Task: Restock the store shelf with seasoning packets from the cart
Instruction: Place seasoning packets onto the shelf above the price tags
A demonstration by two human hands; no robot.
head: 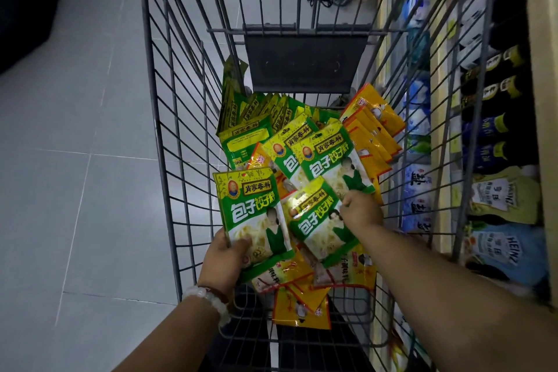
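Inside the wire cart [169, 160], the left hand [225, 260] has its grip pinching 1 green seasoning packet [256, 214] upright, likely collecting a stack. The right hand [360, 210] curls onto another green packet [321, 217] among the pile, beside the shelf [437, 190].

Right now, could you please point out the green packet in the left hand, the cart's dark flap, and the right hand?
green packet [255, 214], head view, middle of its printed front.
dark flap [305, 62], head view, centre of the panel.
right hand [360, 210], head view, back of the hand.
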